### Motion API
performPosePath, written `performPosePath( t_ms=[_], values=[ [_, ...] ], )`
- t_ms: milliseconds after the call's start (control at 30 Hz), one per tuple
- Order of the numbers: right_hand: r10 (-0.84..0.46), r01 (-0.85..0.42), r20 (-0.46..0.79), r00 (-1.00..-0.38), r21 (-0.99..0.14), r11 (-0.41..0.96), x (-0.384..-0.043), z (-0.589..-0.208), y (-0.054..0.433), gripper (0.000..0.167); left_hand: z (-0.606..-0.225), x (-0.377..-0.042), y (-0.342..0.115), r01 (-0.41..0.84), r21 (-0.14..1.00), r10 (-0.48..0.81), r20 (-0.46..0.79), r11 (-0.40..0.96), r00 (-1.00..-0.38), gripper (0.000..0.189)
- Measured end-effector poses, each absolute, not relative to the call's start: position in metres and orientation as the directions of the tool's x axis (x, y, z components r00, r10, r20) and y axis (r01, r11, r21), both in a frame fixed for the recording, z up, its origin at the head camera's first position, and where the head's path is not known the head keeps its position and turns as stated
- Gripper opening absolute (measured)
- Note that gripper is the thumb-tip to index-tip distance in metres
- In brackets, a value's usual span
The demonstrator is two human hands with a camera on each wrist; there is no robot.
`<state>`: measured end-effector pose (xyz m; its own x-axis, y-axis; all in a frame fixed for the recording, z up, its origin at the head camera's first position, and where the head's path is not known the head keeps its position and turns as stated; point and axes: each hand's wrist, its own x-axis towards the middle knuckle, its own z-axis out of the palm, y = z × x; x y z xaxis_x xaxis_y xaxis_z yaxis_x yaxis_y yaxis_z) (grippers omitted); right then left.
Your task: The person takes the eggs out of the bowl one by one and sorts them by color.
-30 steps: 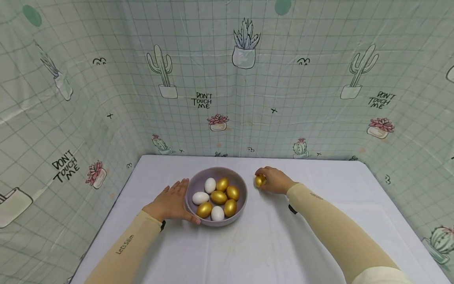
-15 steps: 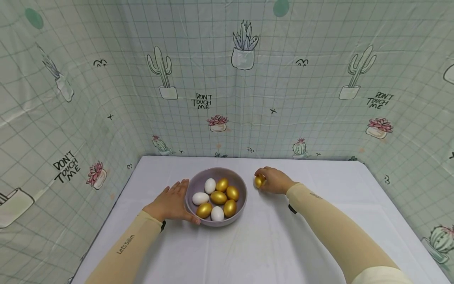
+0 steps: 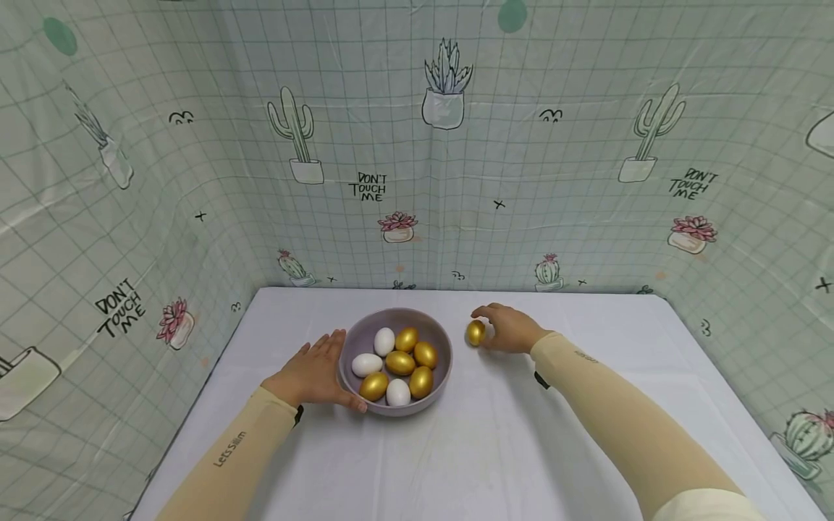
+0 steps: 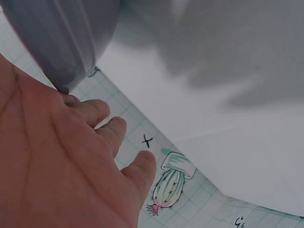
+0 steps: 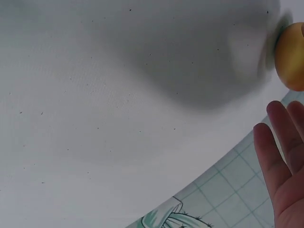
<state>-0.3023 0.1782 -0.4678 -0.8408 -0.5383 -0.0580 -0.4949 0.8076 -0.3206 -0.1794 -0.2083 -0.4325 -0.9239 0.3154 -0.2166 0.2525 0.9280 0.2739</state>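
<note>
A round mauve bowl stands on the table, holding 3 white eggs and several golden eggs. My left hand is spread along the bowl's left side, thumb at the near rim; in the left wrist view the bowl's outer wall rises beside the fingers. Right of the bowl, a single golden egg rests on the table. Around it my right hand is held with parted fingers, a gap showing between egg and palm. The right wrist view has extended fingers below that egg.
A white-covered table lies under everything. Behind it and at both sides hangs a pale green checked cloth printed with cacti and lettering.
My right hand has loosened from the golden egg, its fingers parting and drawing slightly right; the egg stays in place. The left hand and bowl stay put. The head view shifts slightly.
</note>
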Motion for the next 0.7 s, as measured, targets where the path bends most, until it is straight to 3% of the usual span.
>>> performPosePath(
  t_ms=[467, 700],
  values=[
    [-0.533, -0.501, -0.001, -0.846, -0.337, 0.797, -0.301, -0.430, 0.180, 0.062, -0.430, -0.178, -0.207, 0.248, 0.288, 0.313, -0.208, 0.925, -0.927, 0.143],
    [-0.575, -0.551, 0.031, -0.818, -0.329, 0.767, -0.294, -0.412, 0.158, 0.060, -0.430, -0.177, -0.207, 0.254, 0.288, 0.319, -0.203, 0.923, -0.926, 0.143]
  ],
)
